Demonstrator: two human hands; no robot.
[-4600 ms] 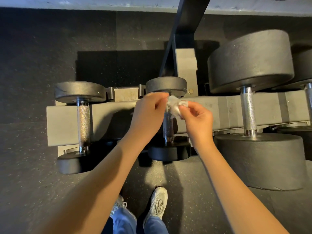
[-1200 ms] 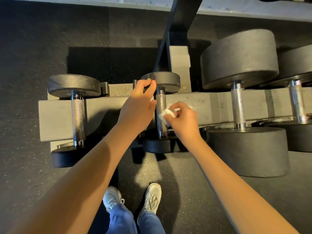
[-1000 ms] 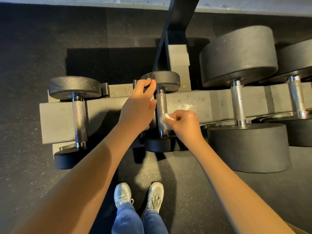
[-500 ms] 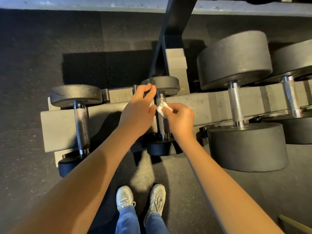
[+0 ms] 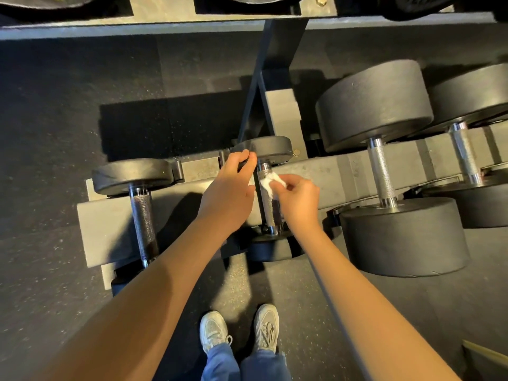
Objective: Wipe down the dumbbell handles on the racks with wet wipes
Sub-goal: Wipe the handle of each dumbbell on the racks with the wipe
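A small black dumbbell (image 5: 270, 148) lies across the low grey rack (image 5: 324, 177), its knurled steel handle (image 5: 270, 213) between my hands. My right hand (image 5: 298, 199) pinches a crumpled white wet wipe (image 5: 270, 182) against the upper part of that handle. My left hand (image 5: 229, 188) rests beside the handle, with thumb and fingers gripping the edge of the dumbbell's far head. The near head is partly hidden under my wrists.
Another small dumbbell (image 5: 140, 204) lies on the rack to the left. Two large dumbbells (image 5: 382, 171) (image 5: 467, 152) lie to the right. A dark upright post (image 5: 264, 86) rises behind the rack. An upper shelf (image 5: 165, 20) shows at the top. My shoes (image 5: 239, 331) stand on black rubber floor.
My right hand slid the wipe down the handle, then back up toward the far head. My left hand stayed on the head. The view tilted up, showing the upper shelf.
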